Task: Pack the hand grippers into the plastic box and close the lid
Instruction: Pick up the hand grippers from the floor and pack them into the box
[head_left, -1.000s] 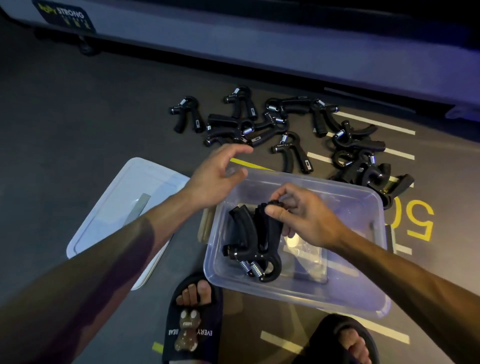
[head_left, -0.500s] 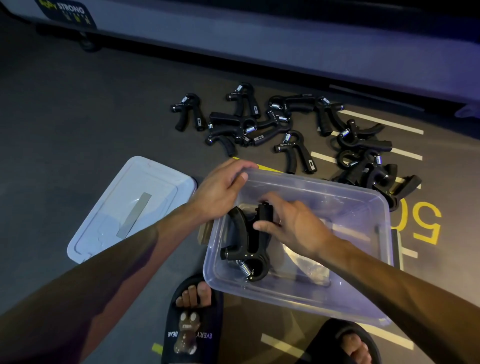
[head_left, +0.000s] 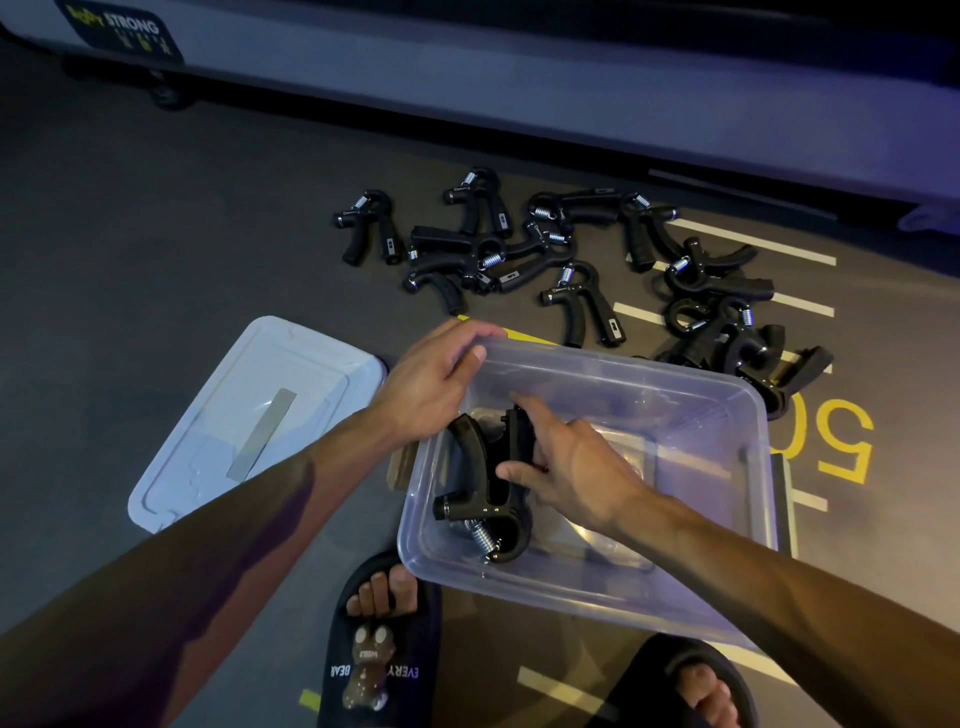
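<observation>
A clear plastic box (head_left: 701, 587) stands on the floor in front of me. Inside it, at the left end, black hand grippers (head_left: 483, 483) lie side by side with a spring at the near end. My right hand (head_left: 571, 462) reaches into the box and holds the right one of them, fingers laid along its handle. My left hand (head_left: 431, 384) grips the box's far left corner, fingers curled over the rim. Several more black hand grippers (head_left: 571, 260) lie scattered on the floor beyond the box. The clear lid (head_left: 249, 415) lies flat to the left of the box.
My feet in black slippers (head_left: 379, 644) stand just before the box, the other slipper (head_left: 691, 686) at the lower right. A long grey machine base (head_left: 519, 88) runs along the back. Yellow floor markings (head_left: 841, 441) lie right of the box.
My right hand has lowered the hand gripper deeper into the box's left end. My left hand came down from above the box and took hold of its far left corner.
</observation>
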